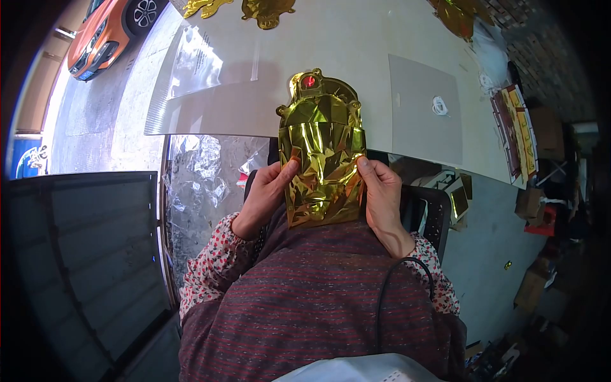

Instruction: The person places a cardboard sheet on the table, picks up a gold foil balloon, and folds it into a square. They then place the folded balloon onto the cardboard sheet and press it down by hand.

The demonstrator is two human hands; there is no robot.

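A shiny gold foil piece point(321, 149) with a rounded, knobbed top and a small red spot spans the table's front edge and my lap. My left hand point(270, 190) pinches its left side, thumb on top. On the right side my right hand point(382, 191) grips it the same way, with the fingers partly hidden behind the foil. The lower part of the foil is creased, and its bottom edge hangs over my lap.
The pale table point(331, 38) carries more gold foil pieces point(268, 9) at the back, a clear plastic bag point(203, 60) at left, and a grey board point(425, 108) with a white coil point(439, 106) at right. An orange car point(98, 38) stands beyond, upper left.
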